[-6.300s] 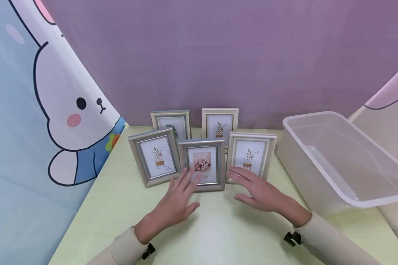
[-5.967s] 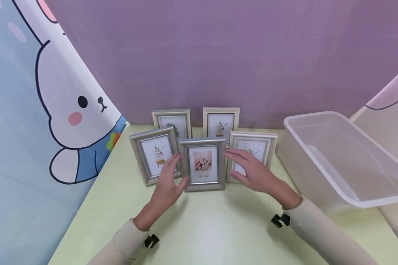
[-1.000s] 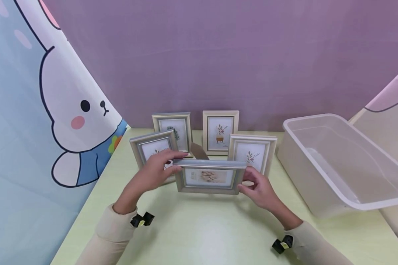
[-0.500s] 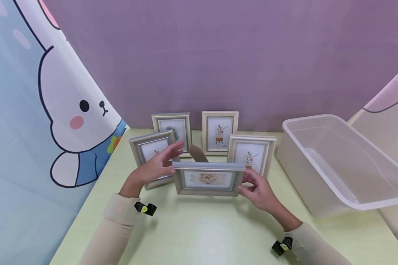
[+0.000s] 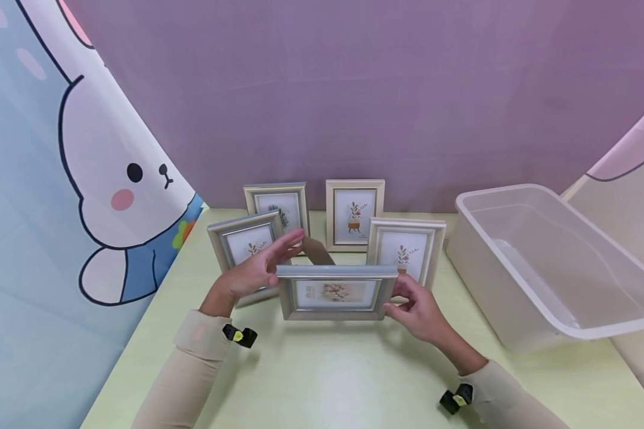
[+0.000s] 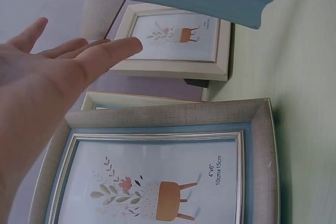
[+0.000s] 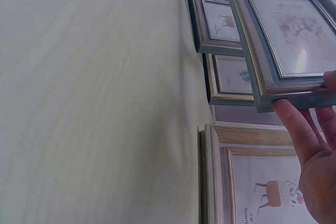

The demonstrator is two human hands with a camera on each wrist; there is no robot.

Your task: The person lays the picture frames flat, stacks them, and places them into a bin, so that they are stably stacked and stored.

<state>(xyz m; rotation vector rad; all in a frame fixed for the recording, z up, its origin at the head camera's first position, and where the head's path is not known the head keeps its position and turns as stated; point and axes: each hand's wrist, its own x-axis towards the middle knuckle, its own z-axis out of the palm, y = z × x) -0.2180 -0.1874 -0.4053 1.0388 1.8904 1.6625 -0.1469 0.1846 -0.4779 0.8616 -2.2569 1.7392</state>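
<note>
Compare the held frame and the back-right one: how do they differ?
Pose: the held frame is turned sideways; the back-right frame stands upright on the table.
Colour: the held frame is greyish-silver, the back-right frame cream.
Print: the held frame shows flowers, the back-right frame a potted plant.
Shared: both are rectangular, with a print inside.

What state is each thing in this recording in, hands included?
Held frame: turned on its side
Brown flap: extended behind the held frame
Front-left frame: standing, partly hidden
Rear-left frame: standing, partly hidden
Rear-right frame: standing
Front-right frame: standing, partly hidden
Tub: upright, open-topped
Left hand: fingers straight, at the held frame's left end
Right hand: pinching its right end
</note>
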